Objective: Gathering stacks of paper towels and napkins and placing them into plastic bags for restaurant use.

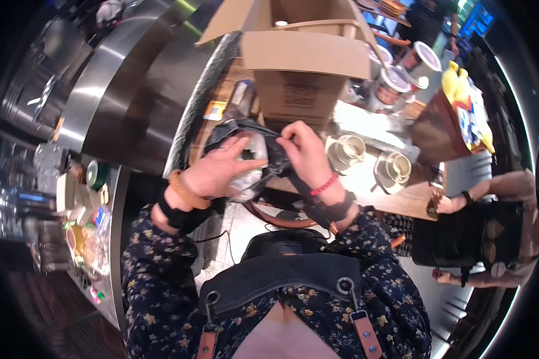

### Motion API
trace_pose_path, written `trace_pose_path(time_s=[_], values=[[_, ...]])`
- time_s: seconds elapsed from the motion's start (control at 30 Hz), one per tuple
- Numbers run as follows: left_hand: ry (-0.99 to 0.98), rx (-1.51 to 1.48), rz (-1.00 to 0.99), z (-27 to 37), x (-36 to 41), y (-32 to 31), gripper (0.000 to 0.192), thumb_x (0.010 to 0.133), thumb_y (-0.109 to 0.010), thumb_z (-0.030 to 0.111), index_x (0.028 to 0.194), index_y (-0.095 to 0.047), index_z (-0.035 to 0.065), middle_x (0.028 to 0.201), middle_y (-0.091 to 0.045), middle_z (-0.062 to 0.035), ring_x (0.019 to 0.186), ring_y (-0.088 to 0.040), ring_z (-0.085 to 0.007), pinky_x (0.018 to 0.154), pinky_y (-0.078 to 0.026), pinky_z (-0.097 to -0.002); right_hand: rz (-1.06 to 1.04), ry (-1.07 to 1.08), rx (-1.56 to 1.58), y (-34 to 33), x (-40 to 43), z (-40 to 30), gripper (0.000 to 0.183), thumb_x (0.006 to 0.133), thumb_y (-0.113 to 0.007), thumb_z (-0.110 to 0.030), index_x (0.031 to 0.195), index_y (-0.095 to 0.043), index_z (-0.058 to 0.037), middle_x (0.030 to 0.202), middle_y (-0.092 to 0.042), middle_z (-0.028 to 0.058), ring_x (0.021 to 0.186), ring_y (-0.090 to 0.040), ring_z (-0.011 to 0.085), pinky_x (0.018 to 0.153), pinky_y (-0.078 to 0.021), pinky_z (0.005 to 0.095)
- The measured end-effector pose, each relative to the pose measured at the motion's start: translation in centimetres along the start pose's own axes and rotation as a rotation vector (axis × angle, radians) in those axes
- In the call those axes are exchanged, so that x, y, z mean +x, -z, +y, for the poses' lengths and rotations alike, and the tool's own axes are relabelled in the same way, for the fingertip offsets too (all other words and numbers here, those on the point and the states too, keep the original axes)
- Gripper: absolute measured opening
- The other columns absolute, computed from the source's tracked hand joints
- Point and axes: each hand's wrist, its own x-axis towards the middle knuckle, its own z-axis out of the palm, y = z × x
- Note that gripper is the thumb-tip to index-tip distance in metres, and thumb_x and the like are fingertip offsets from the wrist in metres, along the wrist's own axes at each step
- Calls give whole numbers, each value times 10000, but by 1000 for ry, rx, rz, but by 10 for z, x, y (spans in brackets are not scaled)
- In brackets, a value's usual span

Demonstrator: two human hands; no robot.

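A black plastic bag (276,157) with a pale, whitish inside or content (247,181) lies in front of me at the table's edge. My left hand (227,166) rests over the bag's mouth with its fingers spread; whether it grips anything is hidden. With thumb and fingers pinched together, my right hand (303,150) holds the rim of the black bag. Just beyond stands an open cardboard box (296,96) with printing on its front.
Metal cups (350,148) and lidded tubs (391,85) stand right of the box. A brown bag (438,128) holds yellow-topped packages. Another person (480,233) is at the right. A steel counter (112,89) lies left; a wooden chair (278,220) is below the table's edge.
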Motion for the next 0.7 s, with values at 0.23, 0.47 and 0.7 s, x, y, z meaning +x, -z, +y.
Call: trace_pose_path(time_s=[0.23, 0.47, 0.7], values=[[58, 251, 62, 22, 19, 3, 770, 596, -782, 241, 1299, -471, 220, 1399, -315, -234, 1315, -311, -382, 982, -391, -458, 76, 65, 128, -6, 6, -10, 78, 766, -588, 35, 804, -567, -30, 786, -531, 96, 760, -566, 258, 650, -455, 309], [162, 201, 339, 11, 47, -16, 348, 662, -720, 168, 961, -586, 48, 1159, -538, -172, 1095, -516, -327, 853, -461, -420, 2, 68, 197, -7, -11, -4, 86, 802, -567, 18, 861, -592, -39, 790, -517, 90, 734, -562, 245, 636, -450, 311], [208, 88, 368, 14, 38, -9, 425, 666, -703, 94, 1076, -595, 63, 1226, -521, -163, 1193, -449, -357, 952, -394, -420, -75, -160, 51, 67, -34, 30, 213, 838, -613, -156, 1034, -630, -75, 879, -657, 127, 809, -643, 270, 713, -501, 352]])
